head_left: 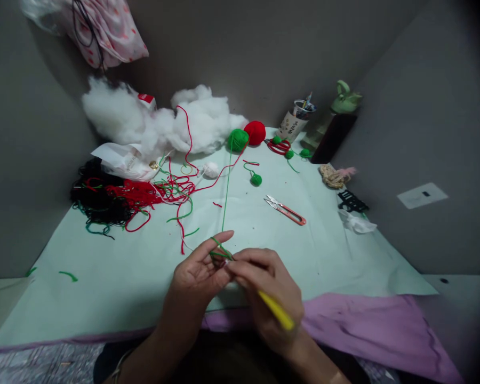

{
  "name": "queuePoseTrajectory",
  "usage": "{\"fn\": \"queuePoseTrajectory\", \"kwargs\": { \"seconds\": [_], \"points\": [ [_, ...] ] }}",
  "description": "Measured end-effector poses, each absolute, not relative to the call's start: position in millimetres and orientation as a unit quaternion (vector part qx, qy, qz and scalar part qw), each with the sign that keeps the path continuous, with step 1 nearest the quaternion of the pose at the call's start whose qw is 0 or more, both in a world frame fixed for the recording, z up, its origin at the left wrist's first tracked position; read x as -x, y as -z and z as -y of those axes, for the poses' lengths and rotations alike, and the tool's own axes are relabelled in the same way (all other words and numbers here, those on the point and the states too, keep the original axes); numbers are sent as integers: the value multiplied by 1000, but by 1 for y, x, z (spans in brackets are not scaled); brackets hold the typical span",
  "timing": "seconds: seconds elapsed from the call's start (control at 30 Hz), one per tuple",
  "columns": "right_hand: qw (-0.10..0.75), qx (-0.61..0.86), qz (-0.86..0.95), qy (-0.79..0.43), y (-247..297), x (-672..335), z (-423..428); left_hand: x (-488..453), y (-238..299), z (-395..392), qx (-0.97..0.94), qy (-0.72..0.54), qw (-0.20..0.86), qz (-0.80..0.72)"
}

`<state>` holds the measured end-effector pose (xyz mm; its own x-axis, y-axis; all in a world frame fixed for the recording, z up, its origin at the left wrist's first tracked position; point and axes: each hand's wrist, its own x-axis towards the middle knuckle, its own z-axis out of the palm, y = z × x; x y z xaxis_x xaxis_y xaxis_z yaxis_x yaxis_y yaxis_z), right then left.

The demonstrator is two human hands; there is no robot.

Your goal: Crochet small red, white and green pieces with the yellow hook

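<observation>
My left hand (202, 269) has green yarn (220, 246) looped over its raised index finger. Its thumb and lower fingers pinch a small piece at the yarn's end, mostly hidden by my fingertips. In my right hand (270, 288) is a crochet hook with a yellow handle (278, 310), gripped like a pen. The hook's tip meets the yarn at my left fingertips, too small to make out. From my left hand the strand runs up to a green yarn ball (238, 140), which touches a red yarn ball (255, 133).
Orange thread snips (285, 210) lie right of centre, near a small green crocheted ball (256, 180). Tangled red yarn (144, 193) and black yarn (100, 205) spread at left, below white stuffing (202, 120). Red-handled scissors (279, 146), a pen cup (292, 125) and a bottle (332, 128) stand back right.
</observation>
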<state>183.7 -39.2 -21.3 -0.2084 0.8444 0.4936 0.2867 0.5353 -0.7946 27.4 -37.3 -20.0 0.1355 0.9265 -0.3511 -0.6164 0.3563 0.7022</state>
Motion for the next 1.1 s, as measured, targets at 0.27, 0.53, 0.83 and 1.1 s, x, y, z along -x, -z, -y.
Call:
{"fn": "queuePoseTrajectory", "kwargs": {
  "seconds": [0.27, 0.53, 0.83, 1.1],
  "points": [
    [559, 407, 648, -320, 22, -186, 43, -21, 16, 33, -97, -498, 797, -326],
    [584, 355, 524, -508, 22, -179, 32, -28, 15, 39, -177, -514, 742, -393],
    [571, 360, 524, -519, 25, -179, 30, -30, 4, 41, -175, -518, 723, -423],
    [587, 382, 539, -467, 21, -179, 31, -30, 13, 39, -211, -517, 717, -416]
  ]
}}
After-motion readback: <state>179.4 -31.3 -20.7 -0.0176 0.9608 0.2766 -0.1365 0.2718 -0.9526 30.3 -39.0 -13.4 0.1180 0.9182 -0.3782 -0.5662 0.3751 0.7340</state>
